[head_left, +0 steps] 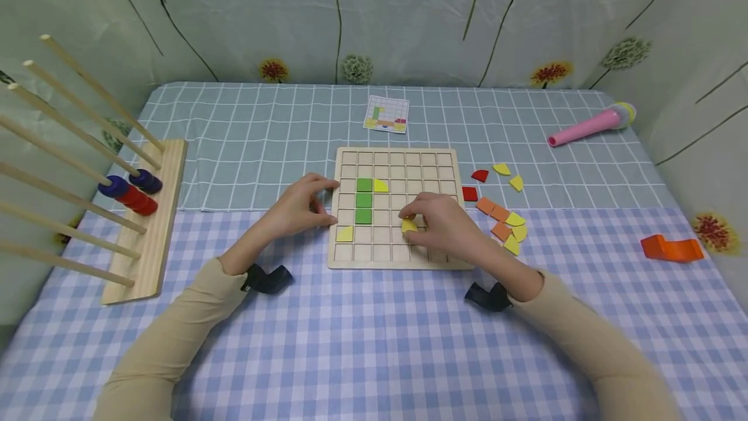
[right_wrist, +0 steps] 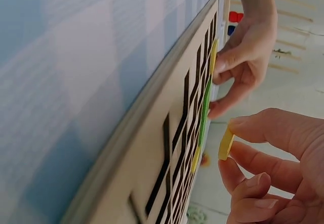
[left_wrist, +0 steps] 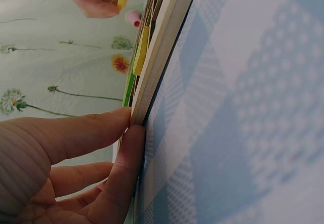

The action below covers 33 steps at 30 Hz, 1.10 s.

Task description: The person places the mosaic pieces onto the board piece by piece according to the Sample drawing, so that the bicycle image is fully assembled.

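A square wooden grid board [head_left: 374, 266] lies in front of me. My left hand [head_left: 299, 206] rests its thumb and fingertips along the board's left edge, spread apart. Above the board's lower middle cells, my right hand [head_left: 445, 227] pinches a yellow tile [right_wrist: 226, 144] between thumb and fingers, raised off the surface in the right wrist view. Three green square tiles [head_left: 363, 200] form a column on the grid. A yellow quarter-round tile [head_left: 380, 186] sits beside the top one, and another yellow tile [head_left: 345, 234] is near the left edge.
Loose red [head_left: 470, 194], orange [head_left: 500, 213] and yellow tiles [head_left: 519, 232] lie right of the board. Behind it is a pattern card [head_left: 386, 114]. A peg rack with rings [head_left: 146, 265] stands left; a pink toy microphone [head_left: 587, 127] and an orange block [head_left: 672, 249] lie right.
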Available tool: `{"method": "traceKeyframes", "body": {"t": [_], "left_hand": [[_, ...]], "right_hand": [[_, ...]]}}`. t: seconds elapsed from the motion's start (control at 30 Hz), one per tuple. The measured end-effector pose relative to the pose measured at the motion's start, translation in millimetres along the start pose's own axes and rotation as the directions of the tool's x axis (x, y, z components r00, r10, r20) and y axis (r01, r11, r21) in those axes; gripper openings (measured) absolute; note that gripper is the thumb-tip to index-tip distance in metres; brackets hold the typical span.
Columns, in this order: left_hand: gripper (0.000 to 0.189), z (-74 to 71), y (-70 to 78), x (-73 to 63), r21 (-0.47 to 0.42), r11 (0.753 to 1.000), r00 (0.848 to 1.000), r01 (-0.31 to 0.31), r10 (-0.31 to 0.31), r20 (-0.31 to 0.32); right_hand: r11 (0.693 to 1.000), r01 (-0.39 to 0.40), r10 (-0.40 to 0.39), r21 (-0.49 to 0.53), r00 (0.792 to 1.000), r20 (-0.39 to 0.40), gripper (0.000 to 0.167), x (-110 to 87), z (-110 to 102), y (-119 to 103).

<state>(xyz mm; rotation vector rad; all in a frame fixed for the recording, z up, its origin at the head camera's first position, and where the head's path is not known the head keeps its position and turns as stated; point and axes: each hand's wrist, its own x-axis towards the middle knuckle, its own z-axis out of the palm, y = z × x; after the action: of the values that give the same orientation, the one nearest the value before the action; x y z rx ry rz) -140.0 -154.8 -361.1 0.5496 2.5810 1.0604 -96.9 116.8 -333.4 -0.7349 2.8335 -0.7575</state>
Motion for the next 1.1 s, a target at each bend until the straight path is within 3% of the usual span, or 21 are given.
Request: {"method": "traceKeyframes", "body": {"t": [0.37,0.6,1.1], "left_hand": [[0.068,-0.6,-0.4,0.6,0.006,1.0,1.0,0.027,-0.027,0.005],[0.067,-0.5,0.0,0.8,-0.003,1.0,1.0,0.029,-0.029,0.007],[0.068,-1.0,2.1,0.7,-0.003,0.999,0.999,0.037,-0.037,0.015]], "right_hand": [[0.998,0.067,-0.067,0.0,0.996,0.062,0.022,21.0,18,-24],[0.999,0.035,-0.035,0.005,0.993,0.114,0.022,27.7,28,-36],[0.993,0.09,-0.081,-0.071,0.989,0.121,0.022,34.0,36,-45]]}}
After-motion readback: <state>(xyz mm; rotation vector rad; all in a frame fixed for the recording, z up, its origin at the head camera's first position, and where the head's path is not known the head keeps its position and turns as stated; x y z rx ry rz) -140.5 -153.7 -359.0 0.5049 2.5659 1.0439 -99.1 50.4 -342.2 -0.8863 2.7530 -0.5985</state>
